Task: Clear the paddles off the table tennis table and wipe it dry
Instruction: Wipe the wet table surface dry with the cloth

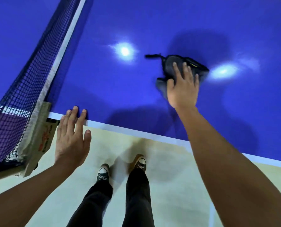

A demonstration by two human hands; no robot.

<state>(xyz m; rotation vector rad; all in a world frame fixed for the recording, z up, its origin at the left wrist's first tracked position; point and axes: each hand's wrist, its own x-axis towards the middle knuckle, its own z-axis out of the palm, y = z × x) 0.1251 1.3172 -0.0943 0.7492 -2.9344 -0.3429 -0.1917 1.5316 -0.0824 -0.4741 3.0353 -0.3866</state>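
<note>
The blue table tennis table (113, 82) fills the upper part of the head view, with its white edge line running across in front of me. My right hand (183, 86) presses flat on a dark grey cloth (172, 63) bunched on the table surface, fingers spread over it. A dark strap of the cloth sticks out to the left. My left hand (72, 136) rests at the table's near edge beside the net post, fingertips on the white line, holding nothing. No paddles are in view.
The black net (30, 76) with its white top band runs diagonally at the left, clamped by a grey post bracket (38, 138) at the table edge. Two ceiling lights reflect off the table. Below are the pale floor, my legs and sneakers (121, 169).
</note>
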